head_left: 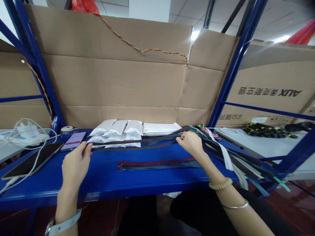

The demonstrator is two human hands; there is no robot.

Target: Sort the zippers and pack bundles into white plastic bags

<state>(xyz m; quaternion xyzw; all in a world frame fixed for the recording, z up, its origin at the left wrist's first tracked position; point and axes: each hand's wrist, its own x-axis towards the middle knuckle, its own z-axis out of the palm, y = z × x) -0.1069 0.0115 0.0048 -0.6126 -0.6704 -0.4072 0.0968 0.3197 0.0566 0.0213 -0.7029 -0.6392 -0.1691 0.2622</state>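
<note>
The dark strip (pixel 135 141) spanned mid-frame, pinched by the left hand (pixel 76 162) and gripped by the curled right hand (pixel 190 143); even, gentle tension above the table (pixel 105 180) seemed best for keeping it flat and untwisted.

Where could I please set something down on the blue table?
Bare blue tabletop shows between the left hand and the maroon and grey strips, and along the front edge below them. Crowded: the back with white packets, the left with a phone and dark device, the right with loose strips.
</note>
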